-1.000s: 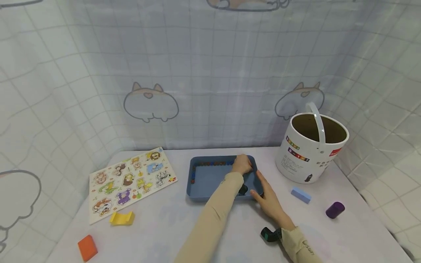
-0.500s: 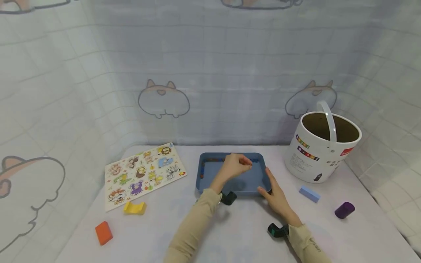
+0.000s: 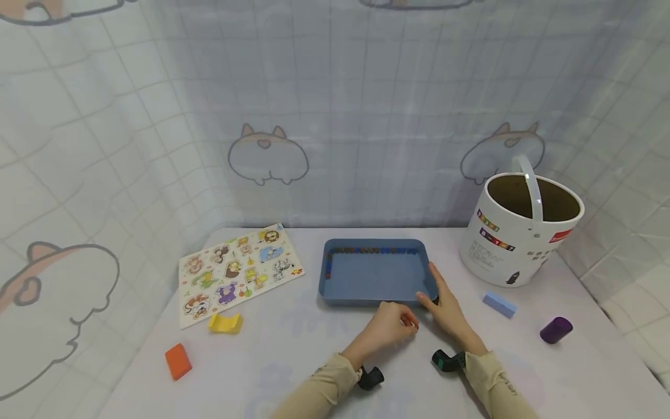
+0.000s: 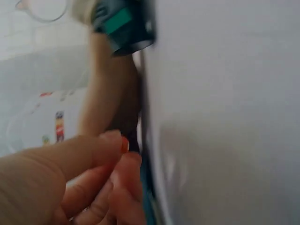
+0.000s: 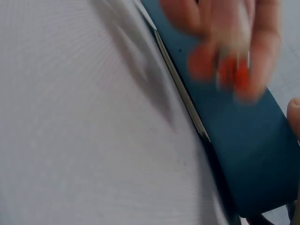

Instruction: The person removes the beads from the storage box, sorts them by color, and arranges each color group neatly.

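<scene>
My left hand (image 3: 389,326) pinches a small orange-red piece (image 4: 124,144) between thumb and fingertips, in front of the blue tray (image 3: 377,302). The right wrist view shows this piece as a blurred red shape (image 5: 234,72) with a pale, shiny edge; its exact kind is unclear. My right hand (image 3: 445,305) rests at the tray's front right corner, its thumb at the front wall and straight fingers along the right side. Inside the tray, small brown and blue pieces (image 3: 371,251) form a row along the back wall and a short line down the left wall.
A white bucket (image 3: 494,247) with a handle stands at the back right. Near it lie a light blue block (image 3: 499,304) and a purple cylinder (image 3: 556,330). On the left are an animal puzzle board (image 3: 241,273), a yellow curved block (image 3: 225,323) and an orange block (image 3: 178,361).
My left hand has come up out of the tray's back right corner with the small piece and moved toward me, in front of the tray. My right hand stays at the tray's corner.
</scene>
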A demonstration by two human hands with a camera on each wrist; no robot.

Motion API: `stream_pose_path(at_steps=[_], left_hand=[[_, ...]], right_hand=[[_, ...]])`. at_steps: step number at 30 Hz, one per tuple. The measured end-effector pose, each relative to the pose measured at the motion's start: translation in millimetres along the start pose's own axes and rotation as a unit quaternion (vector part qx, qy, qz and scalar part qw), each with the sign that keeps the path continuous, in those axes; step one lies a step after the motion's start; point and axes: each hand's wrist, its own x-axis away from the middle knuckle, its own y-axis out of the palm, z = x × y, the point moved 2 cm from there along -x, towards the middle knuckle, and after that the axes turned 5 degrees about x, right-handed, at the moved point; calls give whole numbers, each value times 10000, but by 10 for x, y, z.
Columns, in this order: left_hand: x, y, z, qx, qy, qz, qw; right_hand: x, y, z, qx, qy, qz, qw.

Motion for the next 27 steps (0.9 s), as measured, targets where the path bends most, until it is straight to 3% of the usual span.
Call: stream_pose_path(at_steps=[6,11,14,17,19,22,27], left_hand=[[-104,186,-17,-557,28,414,9976],[-108,202,6,-744,-142,537,9957],[-82,106,75,-397,-269,237,9986],[-119,-98,183,239,-390,-81,9989],[-224,-264,232,598,-443,-127,9971],[-489,-485,243,701,-628,36,9956],[-1044,-634,102,602,-984,610,9914]], right_hand=[[31,36,19,-22,-15,-29,10000],[43,36,21,-69,4,74,9999],[46,26,10,-75,-39,69,9999],[39,8,-1,-92,-102,73,9999],[28,-3,-5,-101,-28,35,9999],[11,-3,1,-155,170,-68,9997],[1,40,-6,-290,283,-162,9990]])
